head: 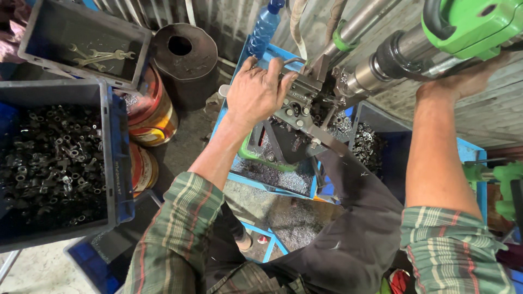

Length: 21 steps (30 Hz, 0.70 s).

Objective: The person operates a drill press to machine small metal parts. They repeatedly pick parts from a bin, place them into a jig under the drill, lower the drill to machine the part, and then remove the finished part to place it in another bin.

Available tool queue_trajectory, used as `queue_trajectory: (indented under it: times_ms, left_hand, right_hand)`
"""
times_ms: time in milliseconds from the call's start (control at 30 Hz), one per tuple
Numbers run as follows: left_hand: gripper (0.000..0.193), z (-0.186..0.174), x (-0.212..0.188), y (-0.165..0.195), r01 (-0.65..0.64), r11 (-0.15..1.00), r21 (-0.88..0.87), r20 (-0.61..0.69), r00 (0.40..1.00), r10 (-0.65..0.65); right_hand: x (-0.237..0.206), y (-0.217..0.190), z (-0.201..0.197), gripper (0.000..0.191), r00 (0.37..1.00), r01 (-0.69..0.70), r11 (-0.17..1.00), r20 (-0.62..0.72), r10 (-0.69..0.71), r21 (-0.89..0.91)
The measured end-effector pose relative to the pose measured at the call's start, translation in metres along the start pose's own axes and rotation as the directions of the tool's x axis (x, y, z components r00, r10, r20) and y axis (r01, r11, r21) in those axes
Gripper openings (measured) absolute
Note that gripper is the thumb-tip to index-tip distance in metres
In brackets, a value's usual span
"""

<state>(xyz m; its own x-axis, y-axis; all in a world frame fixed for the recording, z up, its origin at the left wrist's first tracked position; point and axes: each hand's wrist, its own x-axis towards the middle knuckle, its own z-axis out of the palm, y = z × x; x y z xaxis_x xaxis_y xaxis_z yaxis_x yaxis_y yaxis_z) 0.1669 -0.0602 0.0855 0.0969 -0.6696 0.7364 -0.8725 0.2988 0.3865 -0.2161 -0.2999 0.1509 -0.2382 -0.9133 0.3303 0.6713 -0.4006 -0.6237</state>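
My left hand rests on the metal fixture under the drill spindle, fingers curled over its top; whether it grips a part is hidden. My right hand reaches up behind the green drill machine head and is mostly hidden by it. Metal shavings lie in the blue tray beneath the fixture.
A grey crate full of dark metal parts stands at the left. Behind it is a grey bin with spanners, a rusty drum and painted tins. A blue bottle stands at the back. A bin of small metal pieces sits right of the fixture.
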Motion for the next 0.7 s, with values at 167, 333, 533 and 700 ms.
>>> queue_trajectory:
  times_ms: [167,333,533,700]
  left_hand:
    - [0.032,0.0,0.0,0.001,0.012,1.0,-0.009,0.004,1.0,-0.012]
    - [0.032,0.002,0.003,-0.001,0.023,1.0,0.004,-0.007,1.0,-0.023]
    - [0.031,-0.006,0.005,0.005,0.042,0.999,-0.031,0.031,0.999,-0.041]
    - [0.047,-0.025,0.003,0.016,0.158,0.987,0.005,0.055,0.986,-0.158]
  right_hand:
    - [0.007,0.005,0.016,0.068,0.999,0.028,0.998,0.016,-0.029,0.052]
    - [0.031,0.014,0.024,0.055,0.936,-0.058,0.998,0.346,0.063,-0.023]
    - [0.037,0.012,0.022,0.052,0.888,-0.25,0.967,0.408,0.213,0.041]
    - [-0.009,-0.006,0.0,0.071,0.976,-0.149,0.988,0.153,0.155,-0.049]
